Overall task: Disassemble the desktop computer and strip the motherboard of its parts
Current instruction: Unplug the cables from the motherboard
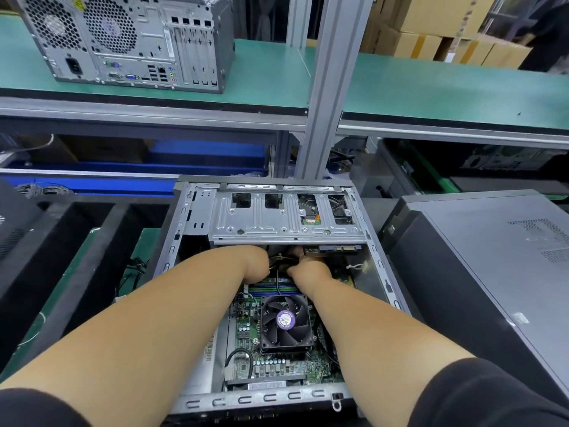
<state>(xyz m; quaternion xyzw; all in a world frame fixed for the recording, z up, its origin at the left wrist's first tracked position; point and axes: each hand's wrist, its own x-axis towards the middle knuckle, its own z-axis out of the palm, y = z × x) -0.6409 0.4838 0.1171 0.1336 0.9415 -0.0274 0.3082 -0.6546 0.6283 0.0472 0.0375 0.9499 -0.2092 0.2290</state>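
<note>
Purple fan label (286, 319) unreadable; hands among cables (278, 260).

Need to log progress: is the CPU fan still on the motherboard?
Still on: the CPU fan sits atop the motherboard.

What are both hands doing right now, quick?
Left hand: reaches under the silver metal drive cage; fingers hidden, cannot tell.
Right hand: among the thin yellow and black wires; grip cannot be told.
</note>
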